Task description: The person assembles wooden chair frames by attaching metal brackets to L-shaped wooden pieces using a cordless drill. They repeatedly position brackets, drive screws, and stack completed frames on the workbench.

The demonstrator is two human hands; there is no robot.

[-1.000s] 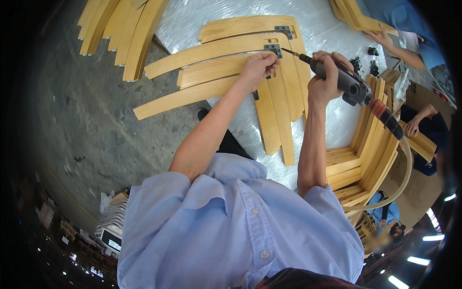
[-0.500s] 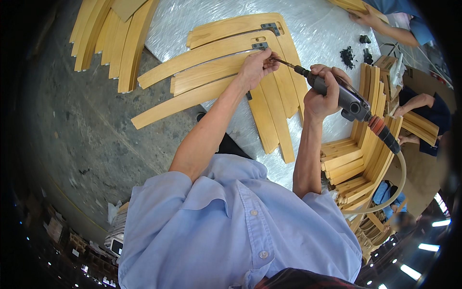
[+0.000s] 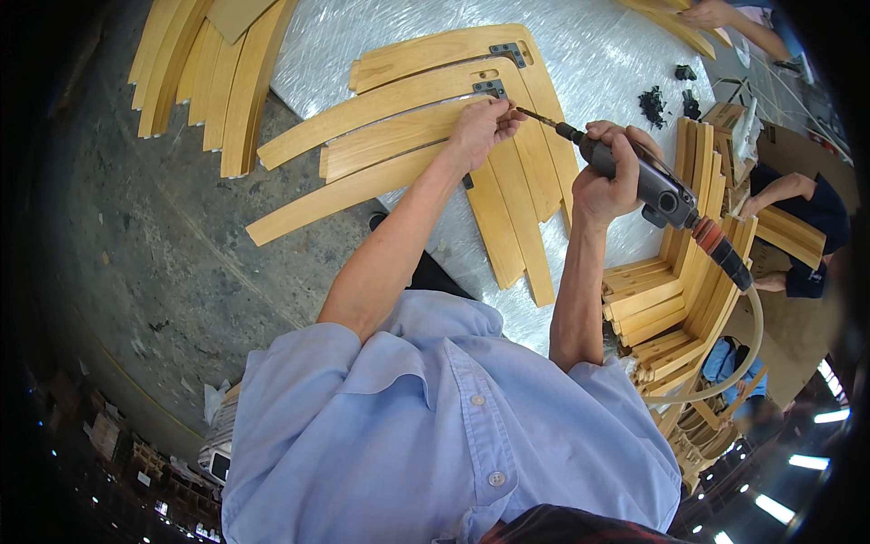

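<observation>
My right hand [image 3: 605,186] is wrapped round a dark air-powered screwdriver [image 3: 666,195], whose long thin bit [image 3: 539,118] points up and left. A pale hose [image 3: 759,335] runs from its back end. Just off the bit's tip, my left hand [image 3: 480,134] is closed in a pinch; whatever sits between its fingertips is too small to make out. Under and beside that hand lie curved, L-shaped wooden frame pieces [image 3: 390,104], nested together. Dark metal corner brackets sit on them: one bracket [image 3: 489,88] right by my left fingers, another bracket [image 3: 509,52] farther off.
The table [image 3: 335,54] is covered in shiny plastic film. Black hardware [image 3: 652,106] lies in small piles at the right. Wooden parts [image 3: 648,299] are stacked right of me, more boards [image 3: 245,100] at far left. Co-workers' arms [image 3: 784,192] handle wood at the right edge.
My hands and the screwdriver have barely moved; the left fingertips look slightly farther from the bit's tip. At the upper right, a co-worker's hand and arm have shifted toward the far edge.
</observation>
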